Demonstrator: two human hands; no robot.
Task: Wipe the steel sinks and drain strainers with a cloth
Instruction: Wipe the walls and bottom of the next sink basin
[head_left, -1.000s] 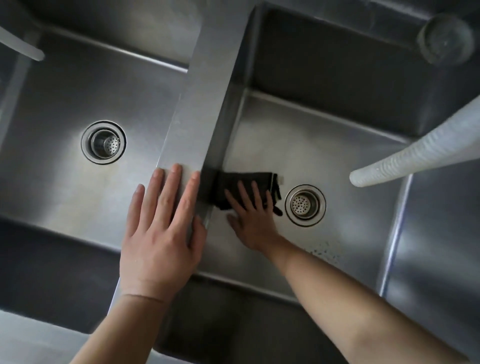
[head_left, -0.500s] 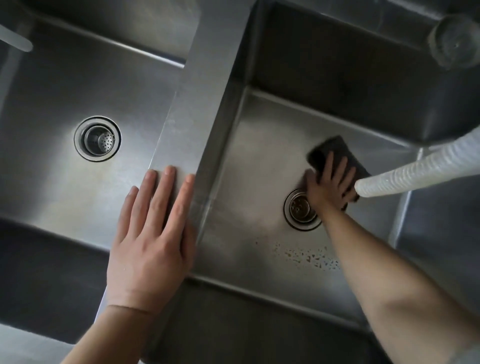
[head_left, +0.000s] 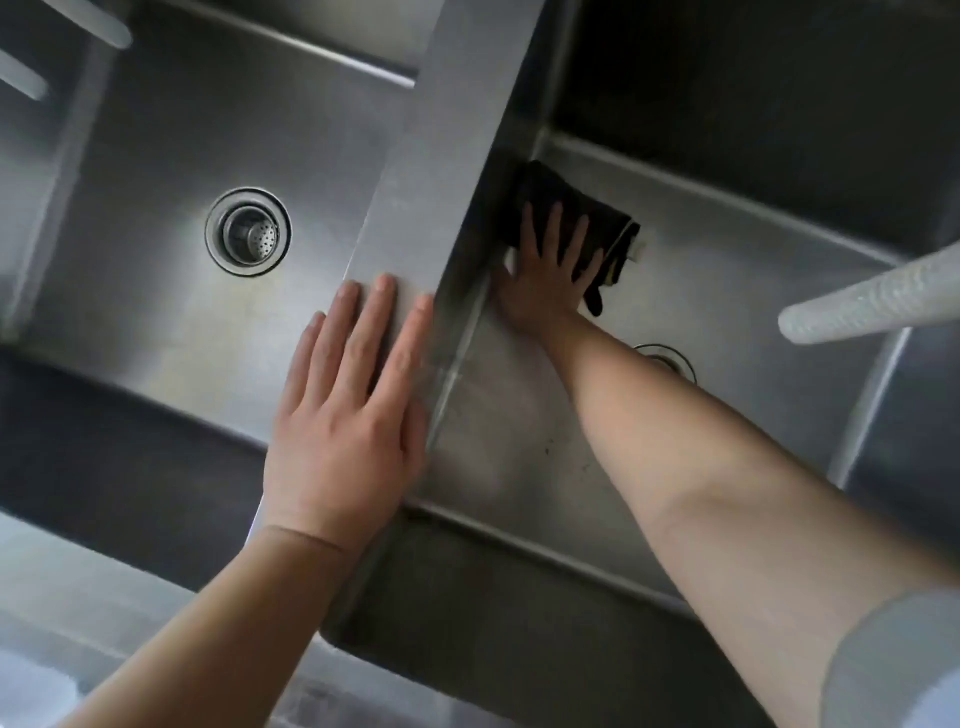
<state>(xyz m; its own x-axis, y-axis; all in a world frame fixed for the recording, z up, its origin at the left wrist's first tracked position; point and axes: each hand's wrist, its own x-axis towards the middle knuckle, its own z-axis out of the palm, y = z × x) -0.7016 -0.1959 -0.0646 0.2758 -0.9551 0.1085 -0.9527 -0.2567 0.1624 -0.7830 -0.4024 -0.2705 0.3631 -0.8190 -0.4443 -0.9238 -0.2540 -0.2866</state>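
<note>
step: wiping right sink (head_left: 727, 291) floor | right hand (head_left: 550, 275) flat, fingers spread, pressing black cloth (head_left: 566, 208) by divider | left hand (head_left: 348, 415) open, bracing | left sink (head_left: 156, 234), both strainers seemingly pending (judgement)

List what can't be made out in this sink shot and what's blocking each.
- Right drain strainer, head view: mostly hidden by the right forearm.
- Cloth: partly under the right hand.
- White hose: cut off by the right edge.
- Dirt on the right sink floor: too blurred to judge.
</note>
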